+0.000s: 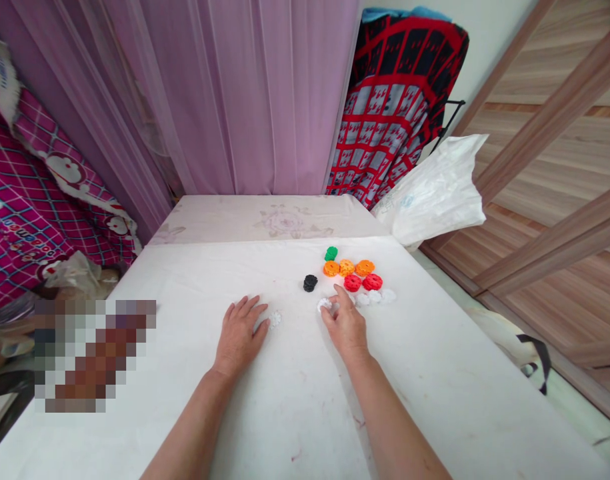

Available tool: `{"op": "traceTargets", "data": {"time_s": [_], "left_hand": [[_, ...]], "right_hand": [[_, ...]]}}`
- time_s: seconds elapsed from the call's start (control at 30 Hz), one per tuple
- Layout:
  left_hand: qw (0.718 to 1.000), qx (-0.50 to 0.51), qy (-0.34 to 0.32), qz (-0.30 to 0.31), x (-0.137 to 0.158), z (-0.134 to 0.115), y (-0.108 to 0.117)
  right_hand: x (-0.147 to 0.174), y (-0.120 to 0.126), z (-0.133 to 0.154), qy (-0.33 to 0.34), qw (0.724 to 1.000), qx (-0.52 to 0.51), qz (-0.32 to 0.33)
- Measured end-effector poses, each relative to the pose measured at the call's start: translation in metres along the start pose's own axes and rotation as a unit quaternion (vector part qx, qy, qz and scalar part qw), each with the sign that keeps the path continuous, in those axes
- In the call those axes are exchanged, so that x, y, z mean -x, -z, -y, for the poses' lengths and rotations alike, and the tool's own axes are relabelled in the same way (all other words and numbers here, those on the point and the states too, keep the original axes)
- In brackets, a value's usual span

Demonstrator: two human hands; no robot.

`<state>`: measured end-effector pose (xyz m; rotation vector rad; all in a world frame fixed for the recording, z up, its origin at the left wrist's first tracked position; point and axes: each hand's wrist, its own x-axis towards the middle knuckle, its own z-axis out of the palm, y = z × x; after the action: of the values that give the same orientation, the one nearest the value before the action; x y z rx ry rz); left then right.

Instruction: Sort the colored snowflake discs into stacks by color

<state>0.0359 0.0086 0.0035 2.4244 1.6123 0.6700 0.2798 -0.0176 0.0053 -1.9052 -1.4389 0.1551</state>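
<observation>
My right hand (345, 323) pinches a white notched plastic disc (324, 305) between thumb and fingers, low over the white tabletop. Close by its fingertips is a row of white discs (375, 297), partly hidden by the hand. My left hand (241, 335) lies palm down on the cloth with its fingers spread, the thumb beside another small pile of white discs (275, 319). Beyond the hands are stacks of similar discs: black (310, 283), green (331, 253), orange (347, 268) and red (353, 283).
The table wears a white cloth (225, 267) with a floral strip (285, 220) at the far edge. Past the right corner hangs a white plastic bag (429, 193). A purple curtain (265, 93) stands behind, with a wooden wardrobe (559, 167) to the right. A blurred patch covers the left edge.
</observation>
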Motion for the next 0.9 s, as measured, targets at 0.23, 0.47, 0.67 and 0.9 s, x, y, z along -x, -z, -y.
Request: {"op": "traceTargets", "data": {"time_s": [0.23, 0.47, 0.67, 0.9], "left_hand": [[0.999, 0.028, 0.017, -0.025, -0.001, 0.002, -0.002], [0.996, 0.064, 0.019, -0.066, -0.003, 0.007, -0.006], [0.988, 0.114, 0.032, -0.101, -0.005, 0.01, -0.007], [0.989, 0.112, 0.033, -0.094, -0.006, 0.01, -0.005]], "right_hand": [[0.007, 0.004, 0.008, 0.065, 0.998, 0.006, -0.015], [0.025, -0.018, 0.056, 0.234, 0.967, -0.029, 0.097], [0.028, -0.032, 0.079, 0.272, 0.951, 0.007, 0.149], [0.028, -0.037, 0.076, 0.277, 0.952, 0.048, 0.122]]}}
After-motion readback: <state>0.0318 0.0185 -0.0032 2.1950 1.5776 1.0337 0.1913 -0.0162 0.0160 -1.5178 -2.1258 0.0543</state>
